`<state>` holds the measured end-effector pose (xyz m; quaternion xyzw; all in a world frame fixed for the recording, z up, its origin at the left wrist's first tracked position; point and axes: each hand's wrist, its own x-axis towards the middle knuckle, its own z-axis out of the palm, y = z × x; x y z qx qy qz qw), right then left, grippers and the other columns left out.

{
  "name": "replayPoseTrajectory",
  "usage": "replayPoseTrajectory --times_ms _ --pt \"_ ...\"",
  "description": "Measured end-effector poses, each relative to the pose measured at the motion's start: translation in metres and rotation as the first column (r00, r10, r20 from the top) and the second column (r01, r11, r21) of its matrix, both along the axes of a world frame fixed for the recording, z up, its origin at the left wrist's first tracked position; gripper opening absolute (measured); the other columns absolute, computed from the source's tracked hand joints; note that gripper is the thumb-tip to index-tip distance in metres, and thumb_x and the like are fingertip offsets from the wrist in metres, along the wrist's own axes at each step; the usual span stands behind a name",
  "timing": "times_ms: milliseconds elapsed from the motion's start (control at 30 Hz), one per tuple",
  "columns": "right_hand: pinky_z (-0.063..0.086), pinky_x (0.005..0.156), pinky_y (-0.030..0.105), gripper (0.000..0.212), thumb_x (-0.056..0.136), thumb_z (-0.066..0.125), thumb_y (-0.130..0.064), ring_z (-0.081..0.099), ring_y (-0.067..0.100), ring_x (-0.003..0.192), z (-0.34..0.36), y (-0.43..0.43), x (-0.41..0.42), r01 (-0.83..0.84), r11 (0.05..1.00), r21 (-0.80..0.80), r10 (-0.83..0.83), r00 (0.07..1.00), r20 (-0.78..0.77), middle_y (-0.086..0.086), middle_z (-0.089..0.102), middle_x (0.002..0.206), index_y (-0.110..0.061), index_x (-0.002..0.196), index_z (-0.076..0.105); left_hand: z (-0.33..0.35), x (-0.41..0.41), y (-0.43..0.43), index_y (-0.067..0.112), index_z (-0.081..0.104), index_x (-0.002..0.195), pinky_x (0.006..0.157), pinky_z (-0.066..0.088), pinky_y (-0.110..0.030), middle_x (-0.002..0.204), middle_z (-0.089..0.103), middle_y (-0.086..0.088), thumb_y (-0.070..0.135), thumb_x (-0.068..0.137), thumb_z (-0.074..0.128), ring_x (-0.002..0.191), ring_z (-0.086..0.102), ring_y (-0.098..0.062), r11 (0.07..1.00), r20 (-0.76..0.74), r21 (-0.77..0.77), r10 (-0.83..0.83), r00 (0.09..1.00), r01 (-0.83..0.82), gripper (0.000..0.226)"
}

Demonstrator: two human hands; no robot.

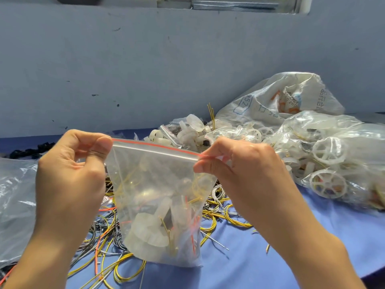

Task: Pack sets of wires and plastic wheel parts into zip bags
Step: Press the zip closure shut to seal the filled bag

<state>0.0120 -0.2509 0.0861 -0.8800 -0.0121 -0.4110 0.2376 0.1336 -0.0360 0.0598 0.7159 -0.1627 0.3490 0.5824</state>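
Our left hand (70, 170) and right hand (239, 170) each pinched a top corner of the filled zip bag (158, 195).

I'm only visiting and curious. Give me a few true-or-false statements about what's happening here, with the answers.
1. Both the left hand and the right hand pinch the top of the zip bag. True.
2. The zip bag is empty. False: it holds wires and white plastic parts.
3. Loose wires lie on the blue table. True.
4. The zip strip is green. False: it is red.
5. The filled bags are piled on the person's left. False: they lie on the right.
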Motion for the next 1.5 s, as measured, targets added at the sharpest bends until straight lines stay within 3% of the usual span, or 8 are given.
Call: replayPoseTrajectory --times_ms 267,400,567,867,1000,1167,1300,1500 --pt "0.047 0.059 0.021 0.034 0.075 0.07 -0.064 0.063 0.0 0.064 -0.022 -0.004 0.016 -0.092 0.938 0.334 0.097 0.995 0.004 -0.018 0.068 0.072 -0.031 0.083 0.062 0.005 -0.004 0.0 0.039 0.065 0.086 0.068 0.06 -0.043 0.075 0.067 0.016 0.071 0.075 0.062 0.061 0.067 -0.004 0.983 -0.034 -0.099 -0.159 0.987 0.155 0.033" --pt "0.054 0.082 0.022 0.041 0.077 0.072 -0.038 0.069 0.007 0.096 -0.057 0.004 0.031 -0.409 0.501 0.763 0.646 0.763 -0.015 -0.005 0.074 0.106 -0.022 0.113 0.065 0.007 -0.007 -0.003 0.038 0.066 0.083 0.058 0.06 -0.028 0.071 0.066 0.015 0.062 0.082 0.064 0.061 0.067 -0.003 0.969 -0.046 -0.127 -0.218 0.975 0.21 0.024" --pt "0.045 0.067 0.032 0.022 0.087 0.073 -0.036 0.06 0.013 0.077 -0.1 0.032 0.041 -0.31 0.571 0.76 0.632 0.757 -0.165 0.002 0.07 0.085 -0.023 0.105 0.074 0.006 -0.012 -0.011 0.033 0.069 0.084 0.059 0.058 -0.023 0.071 0.068 0.009 0.051 0.081 0.068 0.066 0.068 -0.009 0.925 -0.062 -0.171 -0.355 0.933 0.341 0.018" --pt "0.056 0.071 0.032 0.02 0.083 0.07 -0.031 0.068 0.019 0.076 -0.077 0.007 0.052 -0.319 0.12 0.94 0.331 0.906 0.265 0.006 0.075 0.087 -0.011 0.086 0.075 -0.037 -0.01 -0.023 0.04 0.058 0.128 0.093 0.052 -0.041 0.124 0.067 0.004 0.085 0.049 0.069 0.111 0.066 -0.018 0.546 -0.647 0.016 -0.634 0.425 0.838 0.092" --pt "0.053 0.064 0.026 0.018 0.089 0.068 -0.024 0.061 0.012 0.068 -0.07 -0.007 0.05 -0.281 0.171 0.944 0.218 0.946 0.242 0.003 0.071 0.077 -0.007 0.087 0.072 -0.05 -0.033 -0.051 0.042 0.06 0.123 0.071 0.059 -0.04 0.12 0.069 -0.004 0.054 0.063 0.083 0.103 0.069 -0.032 0.444 -0.653 -0.29 -0.739 0.164 0.848 0.065" --pt "0.053 0.074 0.033 0.02 0.094 0.065 -0.03 0.065 0.014 0.081 -0.067 -0.037 0.033 -0.209 0.339 0.917 0.28 0.953 0.114 0.004 0.074 0.09 -0.011 0.097 0.071 -0.07 -0.053 -0.094 0.0 0.07 0.11 0.057 0.052 -0.021 0.113 0.067 -0.026 0.0 0.091 0.057 0.067 0.061 -0.031 0.574 -0.631 -0.389 -0.736 0.245 0.721 0.023" --pt "0.05 0.093 0.025 0.031 0.087 0.065 -0.053 0.065 -0.002 0.098 -0.056 -0.079 0.013 -0.121 0.571 0.812 0.205 0.979 0.001 -0.012 0.072 0.103 -0.031 0.108 0.064 -0.057 -0.052 -0.137 -0.003 0.068 0.115 0.063 0.051 -0.025 0.119 0.062 -0.033 0.011 0.098 0.044 0.068 0.057 -0.036 0.455 -0.63 -0.59 -0.777 -0.027 0.667 0.032" --pt "0.05 0.092 0.028 0.039 0.087 0.046 -0.059 0.066 0.002 0.101 -0.04 -0.163 -0.033 -0.17 0.396 0.902 -0.17 0.952 0.255 -0.015 0.072 0.102 -0.034 0.109 0.065 0.004 -0.062 -0.241 0.016 0.078 0.093 0.07 0.058 -0.045 0.101 0.074 -0.013 0.038 0.081 0.062 0.087 0.073 -0.027 0.31 -0.503 -0.643 -0.86 -0.082 0.701 0.029"
